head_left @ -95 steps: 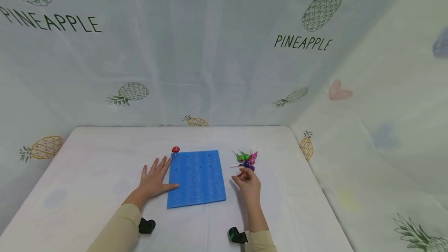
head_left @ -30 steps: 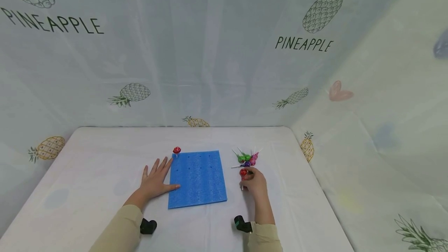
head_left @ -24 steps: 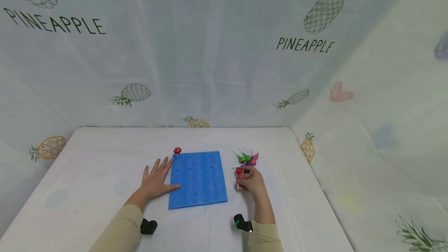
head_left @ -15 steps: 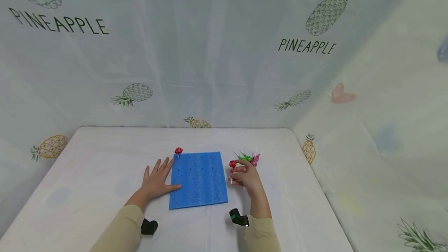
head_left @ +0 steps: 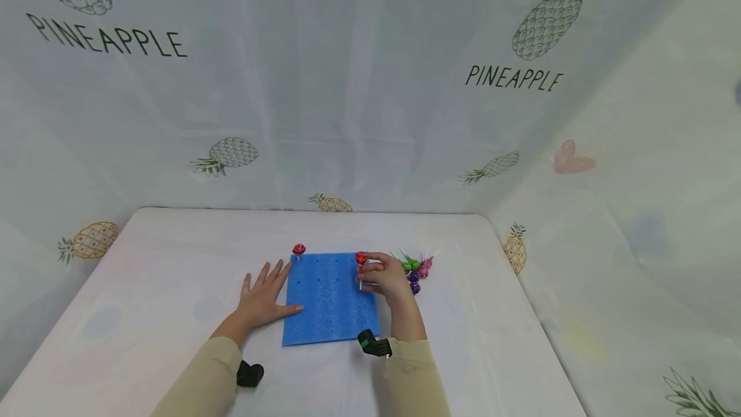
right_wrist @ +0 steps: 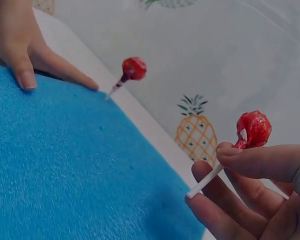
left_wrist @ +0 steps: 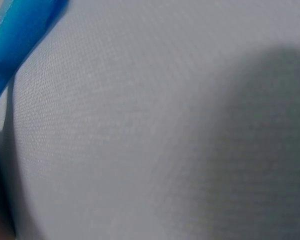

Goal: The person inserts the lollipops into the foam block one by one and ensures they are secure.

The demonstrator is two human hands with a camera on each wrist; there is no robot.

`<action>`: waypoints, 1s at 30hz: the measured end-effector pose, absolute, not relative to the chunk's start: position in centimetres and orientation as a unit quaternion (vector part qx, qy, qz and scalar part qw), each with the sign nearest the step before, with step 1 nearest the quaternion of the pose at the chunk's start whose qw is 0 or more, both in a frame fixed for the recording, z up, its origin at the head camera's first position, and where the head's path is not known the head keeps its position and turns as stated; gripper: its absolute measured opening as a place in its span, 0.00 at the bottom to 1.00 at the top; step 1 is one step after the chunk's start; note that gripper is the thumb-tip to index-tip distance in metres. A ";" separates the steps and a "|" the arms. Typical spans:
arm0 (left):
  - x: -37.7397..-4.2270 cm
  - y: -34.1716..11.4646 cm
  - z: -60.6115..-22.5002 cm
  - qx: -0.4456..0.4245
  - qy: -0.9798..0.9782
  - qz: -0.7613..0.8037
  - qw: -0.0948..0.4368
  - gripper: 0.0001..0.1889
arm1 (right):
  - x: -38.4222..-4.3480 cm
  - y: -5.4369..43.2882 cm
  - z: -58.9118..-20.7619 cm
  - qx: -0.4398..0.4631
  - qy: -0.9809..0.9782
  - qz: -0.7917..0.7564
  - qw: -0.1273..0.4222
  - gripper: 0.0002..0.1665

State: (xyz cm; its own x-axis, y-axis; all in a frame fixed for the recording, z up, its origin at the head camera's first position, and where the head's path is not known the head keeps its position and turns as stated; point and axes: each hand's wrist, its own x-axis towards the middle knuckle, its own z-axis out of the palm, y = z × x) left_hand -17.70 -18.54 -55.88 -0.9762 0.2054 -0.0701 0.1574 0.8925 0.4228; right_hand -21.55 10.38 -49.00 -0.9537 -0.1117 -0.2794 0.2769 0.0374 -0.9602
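A blue foam board [head_left: 330, 314] with small holes lies on the white table. One red lollipop [head_left: 298, 250] stands upright in its far left corner. My left hand [head_left: 263, 301] rests spread at the board's left edge, thumb on top. In my right hand [head_left: 386, 278], above the board's right side, a second red lollipop [right_wrist: 254, 129] is pinched by its stick, wrapped head up. The right wrist view shows the bare white stick end free of the board. Only a sliver of the foam board [left_wrist: 17, 40] and dark finger edges show in the left wrist view.
Right of the board lies a bunch of lollipops: green [head_left: 411, 264], pink [head_left: 426, 267] and purple [head_left: 414, 282], partly hidden by my right hand. A pineapple-print cloth [head_left: 370, 114] hangs behind the table [head_left: 191, 230].
My right hand has picked the red lollipop from beside the bunch, turned it upright and carried it left over the board. The left hand has stayed on the board's edge.
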 end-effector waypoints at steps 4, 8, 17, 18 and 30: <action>-17.6 -18.5 -56.0 0.096 0.967 0.232 0.047 0.59 | -22.3 9.1 -49.1 0.044 0.696 -0.702 0.144 0.28; -17.6 -18.7 -56.5 0.098 0.968 0.228 0.045 0.60 | -23.1 8.0 -49.2 0.035 0.692 -0.707 0.140 0.23; -17.7 -18.8 -56.9 0.094 0.969 0.224 0.043 0.61 | -24.7 5.7 -49.9 0.013 0.687 -0.716 0.125 0.17; -17.7 -18.8 -56.8 0.092 0.970 0.220 0.046 0.61 | -24.9 5.5 -50.0 0.011 0.684 -0.719 0.125 0.16; -17.9 -18.7 -56.5 0.084 0.972 0.214 0.055 0.61 | -25.9 2.9 -50.2 -0.019 0.662 -0.738 0.127 0.15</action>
